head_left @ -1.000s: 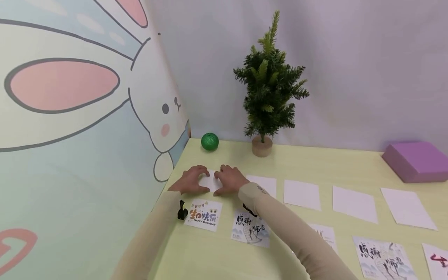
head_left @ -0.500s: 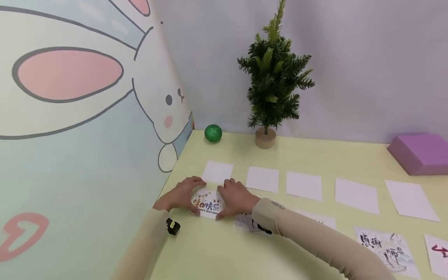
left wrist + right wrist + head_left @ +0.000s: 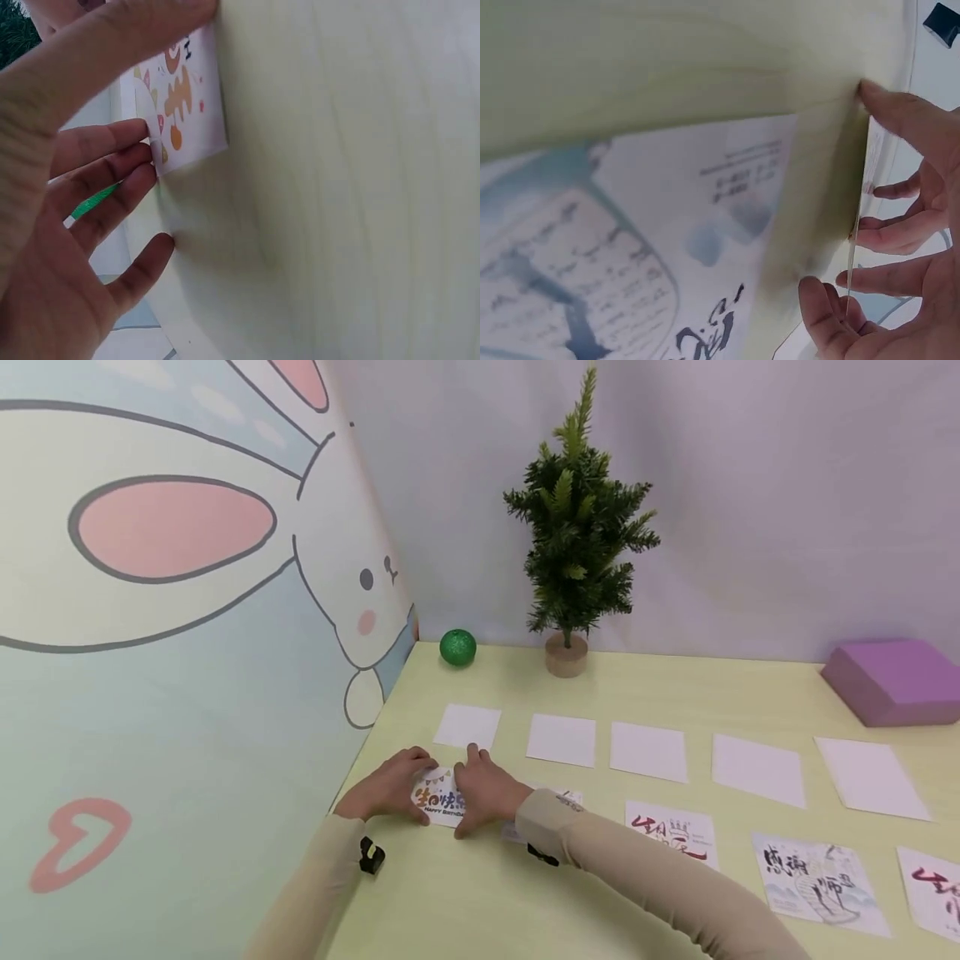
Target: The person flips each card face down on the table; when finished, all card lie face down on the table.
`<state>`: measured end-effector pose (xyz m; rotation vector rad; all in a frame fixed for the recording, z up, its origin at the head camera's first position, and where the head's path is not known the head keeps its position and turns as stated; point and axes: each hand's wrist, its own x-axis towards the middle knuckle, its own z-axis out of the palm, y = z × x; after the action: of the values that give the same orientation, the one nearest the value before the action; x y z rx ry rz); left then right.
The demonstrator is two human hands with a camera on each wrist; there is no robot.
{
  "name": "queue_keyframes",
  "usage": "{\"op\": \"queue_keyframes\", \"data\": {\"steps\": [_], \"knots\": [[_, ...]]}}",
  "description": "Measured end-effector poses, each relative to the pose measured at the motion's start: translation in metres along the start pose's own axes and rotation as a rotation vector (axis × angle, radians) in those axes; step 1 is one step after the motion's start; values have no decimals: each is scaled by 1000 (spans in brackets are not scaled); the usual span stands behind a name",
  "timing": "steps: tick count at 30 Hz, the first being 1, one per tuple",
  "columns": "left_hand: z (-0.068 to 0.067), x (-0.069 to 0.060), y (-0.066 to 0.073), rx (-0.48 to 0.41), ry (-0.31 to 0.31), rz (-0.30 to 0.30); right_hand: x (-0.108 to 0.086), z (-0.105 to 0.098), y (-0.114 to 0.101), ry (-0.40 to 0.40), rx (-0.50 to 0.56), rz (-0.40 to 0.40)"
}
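On the pale yellow table, a birthday card (image 3: 438, 795) printed with bunting and "Happy Birthday" lies between both hands. My left hand (image 3: 386, 787) holds its left part, thumb at the near edge and fingertips at the far edge, as the left wrist view shows on the card (image 3: 180, 112). My right hand (image 3: 486, 789) holds the right part the same way and covers some of the print. The right wrist view shows the birthday card (image 3: 860, 187) edge-on between thumb and fingers. A card with ink lettering (image 3: 682, 240) lies beside the right hand, mostly hidden under the forearm in the head view.
A row of blank white cards (image 3: 561, 740) lies behind the printed ones, including a thank-you card (image 3: 821, 883) and a red-lettered card (image 3: 671, 832). At the back stand a green ball (image 3: 457, 647), a small fir tree (image 3: 573, 543) and a purple block (image 3: 896, 681). A rabbit-painted wall (image 3: 225, 735) borders the left.
Both hands have left the leftmost blank card and come nearer, onto the birthday card. Over the last half second the right hand has shifted slightly left, covering more of the print.
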<state>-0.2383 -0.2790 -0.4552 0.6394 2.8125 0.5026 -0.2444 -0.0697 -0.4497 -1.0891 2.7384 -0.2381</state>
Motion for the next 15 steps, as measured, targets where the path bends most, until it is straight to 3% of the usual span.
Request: {"op": "queue_keyframes", "data": {"steps": [4, 11, 13, 15], "knots": [[3, 0, 6, 12, 16, -18, -2, -2, -1, 44, -2, -9], [4, 6, 37, 20, 53, 151, -16, -16, 2, 127, -29, -37], [3, 4, 40, 5, 73, 159, -21, -20, 6, 125, -5, -43], [-1, 0, 40, -65, 110, 149, -26, -22, 13, 113, 89, -30]]}}
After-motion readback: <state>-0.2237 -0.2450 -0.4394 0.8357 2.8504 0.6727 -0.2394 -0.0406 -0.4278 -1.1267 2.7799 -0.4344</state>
